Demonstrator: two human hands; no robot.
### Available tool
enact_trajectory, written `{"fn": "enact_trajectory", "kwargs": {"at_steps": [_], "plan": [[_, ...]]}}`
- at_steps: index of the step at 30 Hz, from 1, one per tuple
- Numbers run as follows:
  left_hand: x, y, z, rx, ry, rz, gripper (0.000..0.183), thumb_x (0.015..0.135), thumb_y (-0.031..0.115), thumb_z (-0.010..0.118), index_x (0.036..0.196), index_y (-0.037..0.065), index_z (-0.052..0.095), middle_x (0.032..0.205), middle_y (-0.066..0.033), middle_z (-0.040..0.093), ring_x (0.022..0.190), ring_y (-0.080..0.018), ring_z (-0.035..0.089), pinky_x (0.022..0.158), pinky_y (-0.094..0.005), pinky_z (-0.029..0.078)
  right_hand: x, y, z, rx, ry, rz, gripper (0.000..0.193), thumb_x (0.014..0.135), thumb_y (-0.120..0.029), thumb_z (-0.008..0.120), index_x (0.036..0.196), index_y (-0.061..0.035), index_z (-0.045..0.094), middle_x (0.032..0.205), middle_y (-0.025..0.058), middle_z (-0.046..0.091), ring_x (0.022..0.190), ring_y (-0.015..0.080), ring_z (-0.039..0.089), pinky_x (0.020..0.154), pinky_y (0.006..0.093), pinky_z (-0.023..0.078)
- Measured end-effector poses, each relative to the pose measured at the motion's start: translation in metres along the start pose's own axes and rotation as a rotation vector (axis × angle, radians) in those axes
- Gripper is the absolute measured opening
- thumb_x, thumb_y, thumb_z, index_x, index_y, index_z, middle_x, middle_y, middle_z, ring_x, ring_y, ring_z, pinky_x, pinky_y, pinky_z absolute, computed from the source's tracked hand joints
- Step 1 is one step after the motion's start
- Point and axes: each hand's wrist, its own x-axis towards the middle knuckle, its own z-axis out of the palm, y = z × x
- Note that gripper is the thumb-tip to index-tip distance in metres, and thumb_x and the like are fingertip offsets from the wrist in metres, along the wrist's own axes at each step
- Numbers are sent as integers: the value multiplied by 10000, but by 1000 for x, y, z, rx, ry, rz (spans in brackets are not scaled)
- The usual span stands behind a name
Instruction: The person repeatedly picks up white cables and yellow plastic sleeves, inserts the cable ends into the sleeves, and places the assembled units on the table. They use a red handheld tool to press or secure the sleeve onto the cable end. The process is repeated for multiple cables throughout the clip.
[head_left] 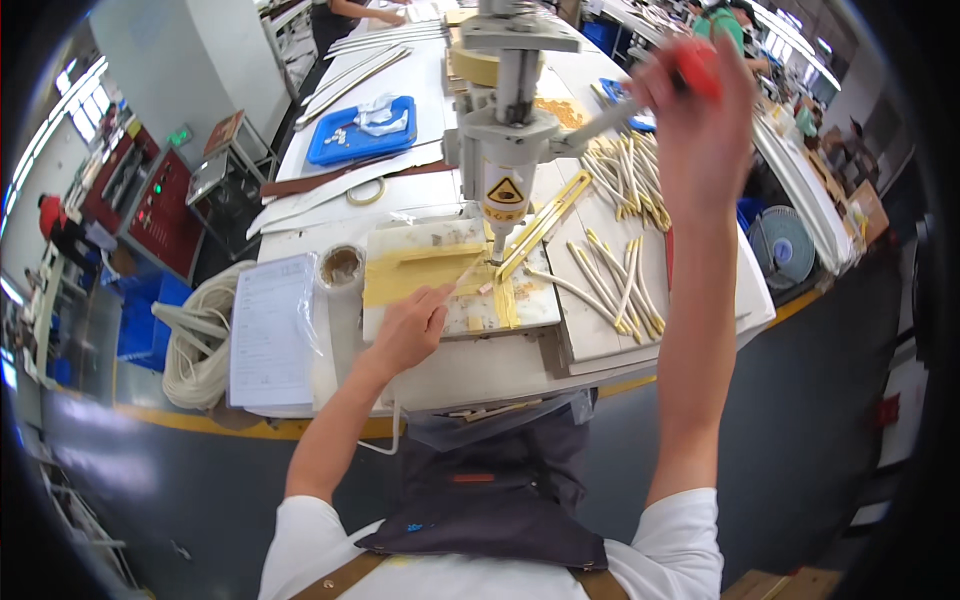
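Hands are working apart: right hand [704, 135] is gripping the lever's [604, 122] red knob [698, 66] up high, left hand [412, 324] is seemingly pinching a thin pale strip [469, 272] near the press tip [498, 248], over the white block [540, 306]. Strip is looking light, bendy, best held at its near end; yellow-tipped cords [627, 292] are lying to the right.

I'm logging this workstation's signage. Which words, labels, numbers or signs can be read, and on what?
Lever press: yellow-and-black warning triangle, with lettering below that I won't transcribe.
Plastic-sleeved paper sheet: print too small to read.
Green-lit panel by red cabinet: too blurred to read.
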Motion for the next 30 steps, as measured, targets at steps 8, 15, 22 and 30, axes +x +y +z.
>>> {"fn": "enact_trajectory", "kwargs": {"at_steps": [8, 15, 22, 30], "plan": [[1, 1, 6, -324, 202, -278, 400, 858, 49, 700, 1254, -2, 667, 692, -41, 609, 533, -92, 527, 548, -262, 463, -12, 47, -33, -441, -90, 129, 549, 1018, -344, 567, 1438, 10, 545, 1289, 170, 675, 1265, 247, 598, 1114, 408, 412], [1, -6, 12, -417, 216, -316, 413, 848, 43, 716, 1252, -28, 664, 687, -6, 611, 530, -32, 480, 539, -224, 423, -146, 144, -50, -1131, -65, 194, 336, 788, -96, 674, 1109, -68, 769, 1221, 127, 711, 1162, 334, 629, 1017, 419, 504], [0, -7, 13, -432, 220, -315, 412, 850, 32, 718, 1255, -23, 665, 692, 5, 610, 543, -13, 462, 528, -207, 395, -190, 180, -41, -1193, -446, 319, 316, 790, -106, 639, 1064, -129, 793, 1480, 190, 519, 1343, 381, 492, 1069, 474, 444], [-1, -9, 11, -437, 218, -319, 411, 850, 22, 719, 1256, -20, 666, 695, 10, 606, 551, -10, 462, 533, -202, 394, -181, 182, -37, -1201, -507, 194, 192, 760, -79, 664, 911, -132, 771, 1389, 116, 577, 1371, 337, 459, 1100, 456, 368]]}}
